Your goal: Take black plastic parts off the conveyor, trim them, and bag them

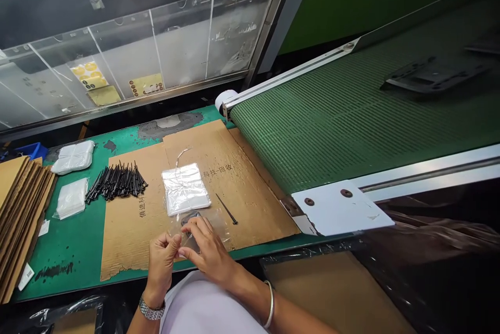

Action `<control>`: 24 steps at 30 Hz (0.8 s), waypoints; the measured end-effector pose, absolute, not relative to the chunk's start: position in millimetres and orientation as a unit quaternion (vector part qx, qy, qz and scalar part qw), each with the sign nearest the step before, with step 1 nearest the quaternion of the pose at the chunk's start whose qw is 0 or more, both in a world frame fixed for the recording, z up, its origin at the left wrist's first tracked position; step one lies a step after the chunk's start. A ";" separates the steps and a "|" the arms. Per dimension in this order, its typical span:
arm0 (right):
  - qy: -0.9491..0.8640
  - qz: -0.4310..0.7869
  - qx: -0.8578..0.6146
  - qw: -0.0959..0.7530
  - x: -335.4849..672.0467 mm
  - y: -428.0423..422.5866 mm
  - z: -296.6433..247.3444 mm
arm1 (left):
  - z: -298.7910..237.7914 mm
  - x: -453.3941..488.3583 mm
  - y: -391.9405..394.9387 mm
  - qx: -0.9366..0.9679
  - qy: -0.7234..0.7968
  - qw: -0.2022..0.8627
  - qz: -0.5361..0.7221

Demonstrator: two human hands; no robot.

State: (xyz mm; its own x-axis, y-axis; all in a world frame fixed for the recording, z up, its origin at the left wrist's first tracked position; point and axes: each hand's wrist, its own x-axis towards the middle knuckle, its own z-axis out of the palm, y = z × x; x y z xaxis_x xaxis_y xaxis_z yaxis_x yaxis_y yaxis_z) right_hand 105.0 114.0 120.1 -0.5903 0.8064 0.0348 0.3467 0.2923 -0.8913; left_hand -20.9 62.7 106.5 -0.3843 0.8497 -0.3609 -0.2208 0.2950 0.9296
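cardboard [250, 203] printed "科技-回收" lies on a green bench [66, 250]. the left hand [162, 271] and right hand [209, 248] are partly closed, fingertips pinching a clear bag [209, 224] with a dark piece inside, at the cardboard's near edge. a loose black cable tie [226, 209] lies just beside; a bundle of ties [117, 182] sits well left. a green conveyor belt [332, 120] runs along the right.
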 end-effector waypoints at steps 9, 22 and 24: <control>-0.604 0.742 -0.252 0.146 108.2 121.4 107.7 | 98.7 -21.0 60.2 0.277 0.637 0.478 0.539; -0.656 0.628 -0.370 0.194 111.0 114.3 111.8 | 117.5 -13.5 59.0 0.259 0.568 0.600 0.501; -0.648 0.633 -0.370 0.209 110.2 115.9 106.9 | 116.2 -12.0 59.2 0.240 0.565 0.595 0.518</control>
